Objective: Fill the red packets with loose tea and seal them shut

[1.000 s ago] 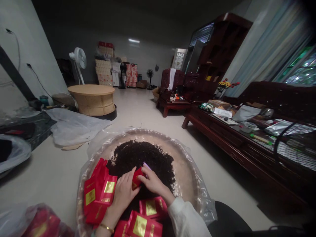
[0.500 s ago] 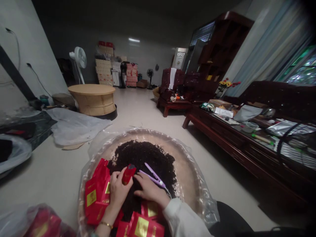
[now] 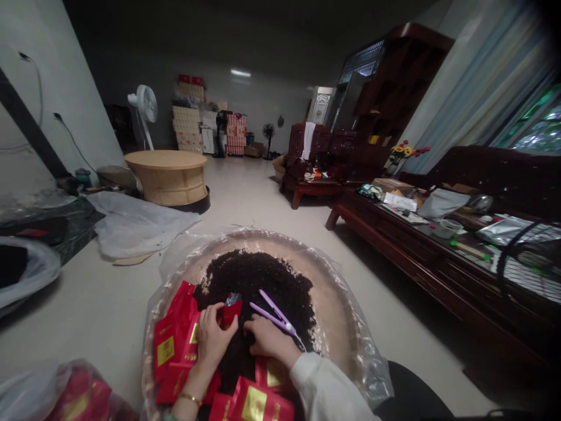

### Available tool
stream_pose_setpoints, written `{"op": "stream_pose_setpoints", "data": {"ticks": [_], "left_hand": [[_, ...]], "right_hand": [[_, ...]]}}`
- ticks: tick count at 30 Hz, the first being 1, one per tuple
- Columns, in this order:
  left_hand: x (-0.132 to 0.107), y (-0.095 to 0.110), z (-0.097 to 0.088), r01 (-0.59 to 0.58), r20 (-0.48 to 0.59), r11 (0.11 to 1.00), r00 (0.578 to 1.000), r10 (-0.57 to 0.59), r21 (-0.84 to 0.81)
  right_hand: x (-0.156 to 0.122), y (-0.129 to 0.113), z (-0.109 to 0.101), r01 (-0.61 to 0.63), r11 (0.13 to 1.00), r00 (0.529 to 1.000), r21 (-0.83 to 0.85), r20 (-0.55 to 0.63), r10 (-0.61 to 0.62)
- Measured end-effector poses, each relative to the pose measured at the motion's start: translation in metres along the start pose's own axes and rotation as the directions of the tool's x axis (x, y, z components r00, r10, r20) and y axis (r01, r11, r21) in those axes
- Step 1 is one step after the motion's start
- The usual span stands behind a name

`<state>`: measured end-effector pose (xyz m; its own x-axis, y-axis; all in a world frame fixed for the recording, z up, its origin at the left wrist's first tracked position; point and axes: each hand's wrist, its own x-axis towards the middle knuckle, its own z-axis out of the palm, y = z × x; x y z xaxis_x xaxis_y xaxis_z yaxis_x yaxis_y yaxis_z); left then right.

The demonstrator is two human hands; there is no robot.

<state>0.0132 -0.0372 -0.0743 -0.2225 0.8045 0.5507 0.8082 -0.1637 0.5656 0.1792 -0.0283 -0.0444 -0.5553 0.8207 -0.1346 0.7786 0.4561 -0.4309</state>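
A wide round tray point(image 3: 337, 292) lined with clear plastic holds a heap of dark loose tea point(image 3: 258, 280). My left hand point(image 3: 213, 339) is closed round a small red pouch point(image 3: 230, 310), held upright with its open top showing. My right hand point(image 3: 269, 339) rests on the tea just right of the pouch, fingers curled down into the leaves; what they hold is hidden. A purple clip-like tool point(image 3: 274, 313) lies on the tea, touching the right hand. Red pouches with gold labels point(image 3: 173, 345) are stacked at the tray's left, and more of them point(image 3: 254, 400) lie at its near edge.
A long dark wooden table point(image 3: 421, 245) with clutter runs along the right. A round wooden drum point(image 3: 169, 175) and a plastic sheet point(image 3: 131, 225) lie to the left. A bag of red pouches point(image 3: 74, 394) sits at the lower left. A fan point(image 3: 144, 108) and stacked boxes point(image 3: 188, 126) stand at the back.
My hands came apart: the left lifted the red pouch to the left and upright, the right dropped onto the tea. The purple tool, earlier under the right hand, now lies exposed.
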Motion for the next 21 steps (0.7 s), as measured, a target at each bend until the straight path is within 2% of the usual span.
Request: {"op": "stream_pose_setpoints", "data": {"ticks": [3, 6, 9, 12, 17, 21], "left_hand": [[-0.001, 0.001, 0.000, -0.018, 0.005, 1.000, 1.000, 0.018, 0.009], [-0.001, 0.002, 0.000, -0.031, 0.015, 0.999, 0.999, 0.031, 0.013], [-0.001, 0.003, 0.000, -0.039, 0.015, 0.999, 0.999, 0.039, 0.010], [-0.001, 0.004, -0.001, -0.045, 0.010, 0.999, 0.999, 0.045, 0.008], [-0.001, 0.003, 0.000, -0.037, 0.019, 0.999, 0.999, 0.036, 0.014], [-0.002, 0.003, 0.001, -0.032, 0.010, 0.999, 0.999, 0.031, 0.009]], "right_hand": [[0.001, 0.005, -0.015, 0.002, 0.982, 0.997, 0.191, -0.071, 0.012], [0.004, 0.004, -0.041, 0.026, 0.932, 0.989, 0.361, -0.148, 0.030], [0.008, -0.007, -0.070, 0.100, 0.924, 0.957, 0.369, -0.291, 0.013], [0.013, -0.021, -0.089, 0.176, 0.933, 0.919, 0.313, -0.392, -0.042], [0.020, -0.035, -0.090, 0.247, 0.908, 0.907, 0.338, -0.412, -0.094], [0.018, -0.034, -0.086, 0.232, 0.873, 0.902, 0.428, -0.431, -0.029]]}}
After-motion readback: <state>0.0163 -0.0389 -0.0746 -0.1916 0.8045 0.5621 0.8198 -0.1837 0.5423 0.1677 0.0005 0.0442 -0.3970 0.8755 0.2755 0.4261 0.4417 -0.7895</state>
